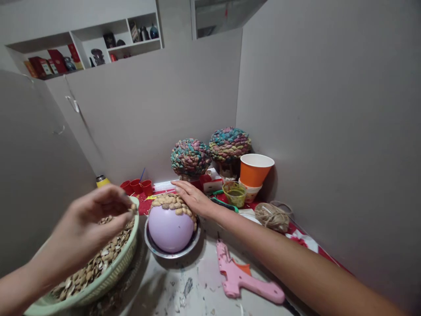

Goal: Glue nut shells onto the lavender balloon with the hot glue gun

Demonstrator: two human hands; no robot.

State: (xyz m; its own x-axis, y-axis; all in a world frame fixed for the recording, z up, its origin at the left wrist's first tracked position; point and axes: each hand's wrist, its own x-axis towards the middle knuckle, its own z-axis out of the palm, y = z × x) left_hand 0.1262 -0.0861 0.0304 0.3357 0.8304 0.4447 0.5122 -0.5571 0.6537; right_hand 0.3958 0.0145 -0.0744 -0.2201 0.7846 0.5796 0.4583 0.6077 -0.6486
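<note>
The bench (204, 285) spreads below both hands' fingers. A wall shelf (88, 48) hangs high beyond them; the writing on its boxes is too small to read. The basket (133, 245) of shells (108, 252) sits under the left hand (90, 217), which hides part of it; those fingers pinch a small shell (133, 208). The right hand (194, 198) lays its fingers, extended and close together, on the shell-covered top of the purple balloon (171, 230), in a metal bowl (158, 253). Past these fingers stand two colourful balls (190, 157) (230, 142); to their right are an orange bucket (254, 172), twine (272, 217) and a stained tub (235, 194). A pink glue gun (238, 278) lies nearer the wearer, by the right forearm. Red cups (146, 188) stand left of the right fingers.
</note>
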